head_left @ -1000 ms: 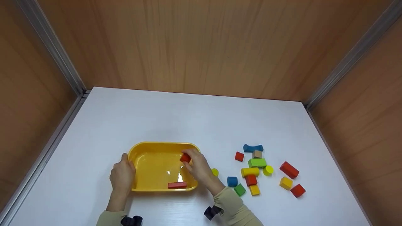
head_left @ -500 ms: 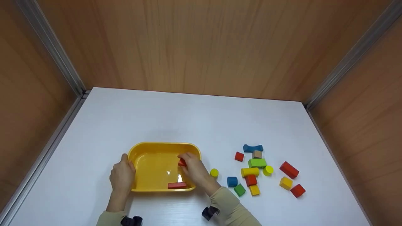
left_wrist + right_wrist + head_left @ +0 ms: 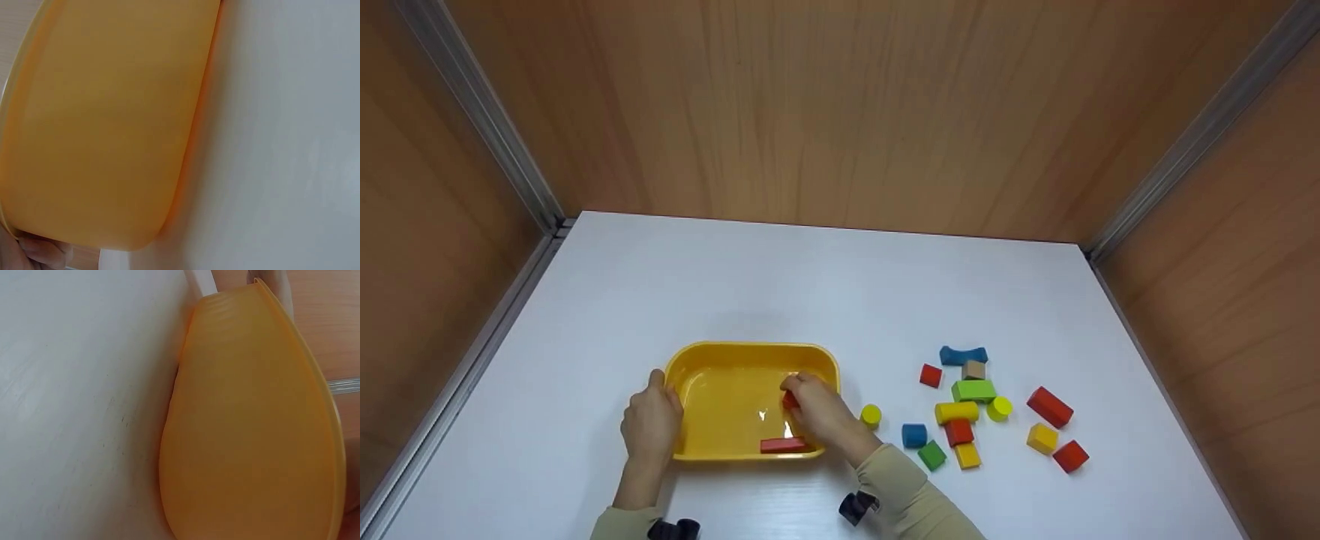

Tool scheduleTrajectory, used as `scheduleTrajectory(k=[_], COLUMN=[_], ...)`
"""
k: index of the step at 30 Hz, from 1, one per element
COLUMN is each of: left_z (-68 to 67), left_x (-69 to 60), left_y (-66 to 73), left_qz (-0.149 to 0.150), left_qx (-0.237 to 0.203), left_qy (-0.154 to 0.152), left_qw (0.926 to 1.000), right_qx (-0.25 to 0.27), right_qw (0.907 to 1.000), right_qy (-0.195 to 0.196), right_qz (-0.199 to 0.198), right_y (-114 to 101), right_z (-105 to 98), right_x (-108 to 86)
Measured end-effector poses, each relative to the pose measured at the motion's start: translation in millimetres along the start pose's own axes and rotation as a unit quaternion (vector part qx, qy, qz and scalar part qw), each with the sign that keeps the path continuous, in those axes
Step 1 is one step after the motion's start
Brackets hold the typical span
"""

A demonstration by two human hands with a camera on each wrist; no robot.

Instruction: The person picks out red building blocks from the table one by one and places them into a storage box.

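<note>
A yellow plastic tray [image 3: 720, 405] stands on the white table, and my left hand [image 3: 651, 418] grips its left rim. In the left wrist view the tray's outer wall [image 3: 107, 124] fills much of the picture, with fingers [image 3: 45, 253] at its rim in the lower corner. My right hand [image 3: 821, 409] reaches over the right side of the tray and pinches a small red block [image 3: 790, 400], partly hidden by the fingers. Near the front wall inside the tray lies a long red block [image 3: 782, 445]. The right wrist view shows mainly the tray's outer wall [image 3: 247, 410].
Right of the tray lies a yellow-green cylinder [image 3: 871, 416]. Farther right, several loose blocks are scattered, among them a blue arch-shaped block [image 3: 963, 356], a green block [image 3: 973, 391], a yellow cylinder [image 3: 957, 412] and a red block [image 3: 1050, 406]. Wooden panels enclose the table.
My right hand has moved slightly left and toward the front inside the tray, lowering the red block. My left hand stays on the rim. More of the yellow-green cylinder shows.
</note>
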State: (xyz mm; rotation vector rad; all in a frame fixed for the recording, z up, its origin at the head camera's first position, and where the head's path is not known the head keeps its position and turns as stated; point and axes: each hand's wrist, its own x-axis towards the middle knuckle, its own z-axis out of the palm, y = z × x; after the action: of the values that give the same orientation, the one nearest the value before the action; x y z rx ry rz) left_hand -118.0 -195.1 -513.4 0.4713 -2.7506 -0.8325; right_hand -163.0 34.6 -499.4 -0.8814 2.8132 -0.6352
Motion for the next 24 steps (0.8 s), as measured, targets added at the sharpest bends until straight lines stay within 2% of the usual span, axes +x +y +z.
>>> scheduleTrajectory(k=[3, 10, 24], left_z=[-0.1, -0.4, -0.4], left_x=[0.0, -1.6, -0.4], left_y=[0.3, 0.2, 0.8], left_qz=[-0.006, 0.022, 0.009], left_qx=[0.0, -0.007, -0.009], left_qy=[-0.005, 0.017, 0.012], left_qw=[1.0, 0.9996, 0.9998], right_qx=[-0.008, -0.055, -0.041], right_qw=[0.9999, 0.9981, 0.9989], right_qy=[-0.013, 0.0, -0.023], right_qz=[0.0, -0.029, 0.005], right_y=[0.3, 1.7, -1.2], right_z=[0.6, 3.1, 1.5], right_x=[0.9, 2.1, 3.8])
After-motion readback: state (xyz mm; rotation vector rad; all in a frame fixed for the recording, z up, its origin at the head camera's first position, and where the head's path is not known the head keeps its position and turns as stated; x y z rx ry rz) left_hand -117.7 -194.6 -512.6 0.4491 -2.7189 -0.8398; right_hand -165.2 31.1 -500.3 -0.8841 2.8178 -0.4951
